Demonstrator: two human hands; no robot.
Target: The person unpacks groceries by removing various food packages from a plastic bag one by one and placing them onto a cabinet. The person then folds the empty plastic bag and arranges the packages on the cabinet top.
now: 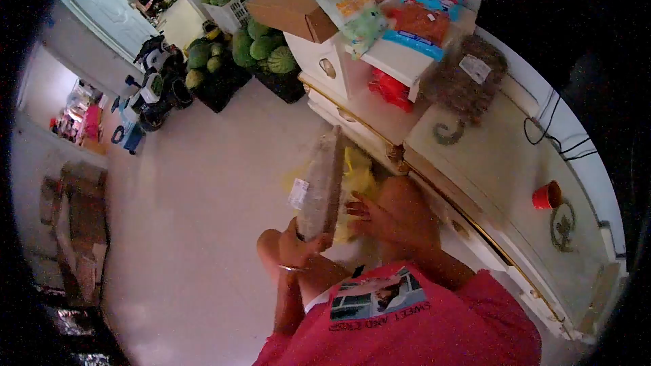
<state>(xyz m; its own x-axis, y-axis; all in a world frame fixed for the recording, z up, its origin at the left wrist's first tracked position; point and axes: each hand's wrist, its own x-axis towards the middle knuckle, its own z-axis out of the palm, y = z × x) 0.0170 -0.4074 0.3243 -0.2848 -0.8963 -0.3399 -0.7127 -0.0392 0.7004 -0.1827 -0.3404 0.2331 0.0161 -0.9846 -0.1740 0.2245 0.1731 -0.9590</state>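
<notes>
My left hand (297,245) is closed around the lower end of a long, clear-wrapped brownish package (321,193), which carries a white label and stands tilted upward over my lap. My right hand (366,215) is beside the package on its right, fingers apart, over a yellow plastic bag (357,179). Whether its fingers touch the bag is hard to tell. The yellow bag lies partly behind the package, between my knees and the cabinet.
A white cabinet (461,213) runs along the right, bearing a red cup (546,195), a large brown package (471,74), snack bags (420,24) and a cardboard box (298,0). Watermelons (264,47) in crates and a toy motorcycle (154,88) stand further back. Cardboard (85,224) is at left.
</notes>
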